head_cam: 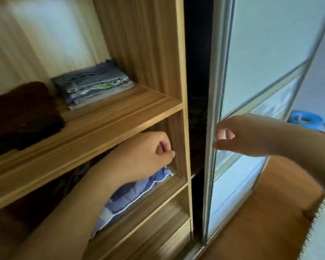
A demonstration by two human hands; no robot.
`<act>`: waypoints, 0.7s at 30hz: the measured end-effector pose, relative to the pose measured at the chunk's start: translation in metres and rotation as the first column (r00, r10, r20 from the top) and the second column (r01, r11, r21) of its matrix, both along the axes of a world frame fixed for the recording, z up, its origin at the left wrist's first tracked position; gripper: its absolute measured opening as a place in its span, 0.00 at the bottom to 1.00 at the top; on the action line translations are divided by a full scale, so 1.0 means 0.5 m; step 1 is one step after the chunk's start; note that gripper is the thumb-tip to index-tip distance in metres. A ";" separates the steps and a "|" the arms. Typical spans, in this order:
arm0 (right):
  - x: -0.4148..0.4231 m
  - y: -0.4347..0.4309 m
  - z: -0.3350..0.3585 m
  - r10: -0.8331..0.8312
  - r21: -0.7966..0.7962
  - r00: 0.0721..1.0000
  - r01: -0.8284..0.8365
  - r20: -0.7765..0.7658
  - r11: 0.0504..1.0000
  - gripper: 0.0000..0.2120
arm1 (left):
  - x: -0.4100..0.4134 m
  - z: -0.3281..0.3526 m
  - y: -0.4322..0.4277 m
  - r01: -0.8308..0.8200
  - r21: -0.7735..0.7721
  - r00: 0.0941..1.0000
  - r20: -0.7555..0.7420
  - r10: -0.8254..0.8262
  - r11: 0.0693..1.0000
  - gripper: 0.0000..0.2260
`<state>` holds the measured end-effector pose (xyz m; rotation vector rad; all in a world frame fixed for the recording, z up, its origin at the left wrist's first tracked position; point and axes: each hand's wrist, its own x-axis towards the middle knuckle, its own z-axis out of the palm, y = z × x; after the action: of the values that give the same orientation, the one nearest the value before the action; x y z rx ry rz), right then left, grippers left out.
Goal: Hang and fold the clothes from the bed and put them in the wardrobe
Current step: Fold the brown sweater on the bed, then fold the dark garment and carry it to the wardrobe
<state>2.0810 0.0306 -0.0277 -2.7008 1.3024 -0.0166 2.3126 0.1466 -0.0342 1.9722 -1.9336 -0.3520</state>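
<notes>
1. The wooden wardrobe (180, 53) stands open on the left, its mirrored sliding door (251, 53) on the right.
2. On the upper shelf (120, 113) lie a stack of folded blue-grey clothes (94, 85) and, further left, a dark brown folded pile (21, 113).
3. The left hand (144, 156) hovers inside the lower compartment, fingers loosely curled with nothing in them, just above a folded blue checked garment (128, 196) with white piping that lies on the lower shelf.
4. The right hand (238, 136) is at the door's metal edge (210, 147), fingers curled; whether it actually grips the edge cannot be told.
</notes>
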 end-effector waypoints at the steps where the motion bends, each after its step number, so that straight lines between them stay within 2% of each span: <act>1: -0.036 0.007 -0.012 -0.055 0.014 0.998 0.056 -0.021 0.998 0.13 | -0.029 -0.012 -0.021 0.056 0.033 0.998 0.010 -0.056 0.998 0.05; 4: -0.150 0.022 -0.050 -0.233 0.053 0.970 0.237 -0.074 0.970 0.12 | -0.130 -0.045 -0.085 0.224 0.096 0.974 0.014 -0.226 0.970 0.05; 7: -0.269 0.029 -0.089 -0.380 0.070 0.918 0.389 -0.112 0.919 0.12 | -0.243 -0.082 -0.154 0.352 0.158 0.931 0.041 -0.363 0.922 0.08; 13: -0.502 0.018 -0.163 -0.655 0.157 0.744 0.668 -0.132 0.727 0.14 | -0.468 -0.162 -0.316 0.514 0.244 0.819 0.146 -0.555 0.822 0.12; 16: -0.607 -0.010 -0.198 -0.741 0.177 0.657 0.753 -0.142 0.634 0.15 | -0.584 -0.194 -0.403 0.563 0.246 0.778 0.166 -0.607 0.789 0.10; 21: -0.767 -0.105 -0.234 -0.805 0.211 0.578 0.810 -0.133 0.547 0.15 | -0.767 -0.232 -0.563 0.595 0.295 0.727 0.197 -0.657 0.747 0.09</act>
<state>1.6973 -0.0221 -0.1449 -1.6561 2.2608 0.0738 1.9291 -0.1350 -0.1504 1.4583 -2.8602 -0.4750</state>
